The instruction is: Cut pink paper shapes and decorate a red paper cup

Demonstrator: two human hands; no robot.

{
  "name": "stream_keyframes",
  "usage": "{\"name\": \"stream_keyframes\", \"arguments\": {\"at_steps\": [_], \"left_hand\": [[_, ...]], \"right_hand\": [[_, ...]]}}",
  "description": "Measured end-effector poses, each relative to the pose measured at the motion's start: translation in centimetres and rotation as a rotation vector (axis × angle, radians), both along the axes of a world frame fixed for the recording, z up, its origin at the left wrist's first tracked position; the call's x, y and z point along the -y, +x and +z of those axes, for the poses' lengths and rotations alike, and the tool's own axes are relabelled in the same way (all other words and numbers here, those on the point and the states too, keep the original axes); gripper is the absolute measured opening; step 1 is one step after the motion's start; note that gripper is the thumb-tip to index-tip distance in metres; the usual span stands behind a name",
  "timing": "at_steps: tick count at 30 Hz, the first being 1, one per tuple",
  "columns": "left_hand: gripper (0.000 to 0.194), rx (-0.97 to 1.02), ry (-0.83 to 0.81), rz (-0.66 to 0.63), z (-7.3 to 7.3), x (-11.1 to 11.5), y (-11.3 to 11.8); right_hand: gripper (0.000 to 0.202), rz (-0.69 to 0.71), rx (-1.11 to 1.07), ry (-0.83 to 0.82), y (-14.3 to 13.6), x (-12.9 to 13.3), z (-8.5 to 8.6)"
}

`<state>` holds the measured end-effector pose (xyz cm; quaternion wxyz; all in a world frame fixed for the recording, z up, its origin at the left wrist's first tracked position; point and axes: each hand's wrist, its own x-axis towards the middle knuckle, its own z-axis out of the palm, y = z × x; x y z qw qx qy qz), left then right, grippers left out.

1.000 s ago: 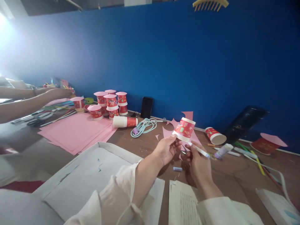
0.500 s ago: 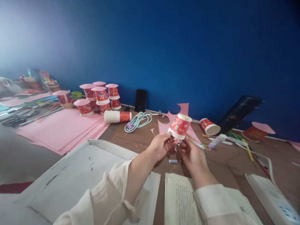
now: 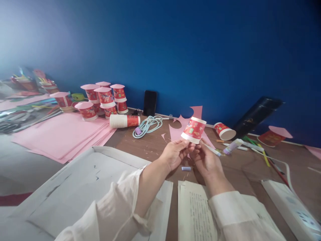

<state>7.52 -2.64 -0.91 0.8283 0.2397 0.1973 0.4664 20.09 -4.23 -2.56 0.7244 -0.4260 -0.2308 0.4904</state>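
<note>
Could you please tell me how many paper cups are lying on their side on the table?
2: a stacked sleeve of cups beside the pink paper sheets, and a single cup right of the cup held in the hands. Others may be hidden.

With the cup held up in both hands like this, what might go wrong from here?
1. The left hand pinches the red paper cup only at its rim, so that light grip may slip or dent the cup.
2. The right hand also holds a white pen close to the cup, which might mark it by accident.
3. The small cap lying loose on the table could roll away.
</note>
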Motion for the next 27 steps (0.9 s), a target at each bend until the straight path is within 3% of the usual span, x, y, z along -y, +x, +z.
{"name": "stream_keyframes", "arguments": {"at_steps": [4,6,9,11,14,27], "left_hand": [[0.008,-0.006,-0.047,0.057,-0.4,-0.7,-0.2],[0.008,-0.022,-0.059,0.087,-0.5,-0.9,-0.2],[0.007,-0.039,-0.049,0.126,-0.6,-1.0,-0.2],[0.006,-0.034,-0.03,0.148,-0.6,-0.9,0.0],[0.006,-0.043,-0.014,0.148,-0.6,-0.7,0.0],[0.011,-0.078,0.044,0.141,-0.8,-0.8,0.3]], "right_hand": [[0.039,-0.179,0.343,-0.038,0.3,0.7,0.2],[0.039,-0.375,0.718,0.004,0.6,1.3,0.6],[0.035,-0.61,1.219,0.244,0.7,2.1,1.5],[0.029,-0.641,1.414,0.426,0.5,2.5,2.0],[0.025,-0.593,1.53,0.529,-0.1,2.8,2.5],[0.016,-0.584,1.68,0.557,-0.5,2.7,2.6]]}}
